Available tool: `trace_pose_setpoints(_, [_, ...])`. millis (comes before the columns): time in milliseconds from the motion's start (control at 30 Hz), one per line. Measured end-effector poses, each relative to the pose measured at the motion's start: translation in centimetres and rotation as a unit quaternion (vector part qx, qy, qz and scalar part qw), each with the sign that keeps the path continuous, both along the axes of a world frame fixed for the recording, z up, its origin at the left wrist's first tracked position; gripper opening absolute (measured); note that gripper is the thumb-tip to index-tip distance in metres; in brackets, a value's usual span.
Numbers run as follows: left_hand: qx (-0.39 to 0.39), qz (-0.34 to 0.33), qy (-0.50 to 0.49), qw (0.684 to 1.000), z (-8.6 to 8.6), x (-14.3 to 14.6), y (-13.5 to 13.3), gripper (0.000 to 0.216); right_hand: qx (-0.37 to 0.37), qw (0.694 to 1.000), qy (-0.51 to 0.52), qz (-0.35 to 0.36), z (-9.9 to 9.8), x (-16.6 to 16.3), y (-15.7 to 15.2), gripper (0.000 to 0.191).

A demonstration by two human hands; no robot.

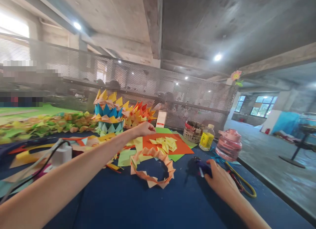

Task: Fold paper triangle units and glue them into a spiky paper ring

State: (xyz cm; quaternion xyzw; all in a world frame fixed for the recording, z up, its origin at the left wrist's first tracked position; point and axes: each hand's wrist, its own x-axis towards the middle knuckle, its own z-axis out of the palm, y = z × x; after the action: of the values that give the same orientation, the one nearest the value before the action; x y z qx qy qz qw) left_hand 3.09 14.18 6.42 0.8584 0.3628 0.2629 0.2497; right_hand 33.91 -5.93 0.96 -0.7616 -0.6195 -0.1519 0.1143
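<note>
Perforated metal panels stand behind a blue tabletop in a bare concrete room. At far left, green sheets lie behind a long heap of green, yellow and orange paper pieces; nearer, a white power block sits among loose paper. Next come stacked paper crowns in yellow, blue and peach. From the left, an arm stretches across to the left hand, its fingers curled; whether they hold anything I cannot tell. Closer in, a peach folded-paper ring lies at the table's middle, just in front of yellow folded pieces piled on an orange sheet. Rightward stand a woven basket, a yellow-labelled bottle and a pink jug. In front of these, the right hand grips a dark purple tool. Beside its wrist lies a yellow loop handle.
</note>
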Motion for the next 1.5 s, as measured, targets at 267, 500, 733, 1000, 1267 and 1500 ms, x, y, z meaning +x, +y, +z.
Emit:
trace_pose_setpoints(267, [-0.025,0.086,0.024,0.996,-4.6,1.8,3.0,0.031,0.140,0.982,0.079,0.102,0.7,-0.1,-0.9,0.028])
trace_pose_setpoints(500, [-0.060,0.101,-0.007,0.993,-5.7,2.5,3.5,0.029,0.208,0.955,0.166,0.130,0.6,-0.5,-0.3,0.020])
trace_pose_setpoints(733, [0.020,0.113,-0.067,0.991,-3.4,0.1,0.9,0.031,0.184,0.807,0.549,0.118,2.4,-4.1,0.6,0.027])
trace_pose_setpoints(1000, [0.237,0.079,-0.235,0.939,-1.8,-1.5,-6.4,0.013,0.187,0.634,0.729,0.176,5.0,-11.5,4.0,0.030])
trace_pose_setpoints(1267, [0.343,-0.013,-0.311,0.886,-1.7,-1.9,-9.8,0.017,0.171,0.551,0.805,0.137,4.1,-13.5,6.1,0.037])
trace_pose_setpoints(1500, [0.283,-0.059,-0.350,0.891,-1.5,-1.6,-10.3,0.017,0.119,0.560,0.809,0.136,3.2,-14.8,4.5,0.039])
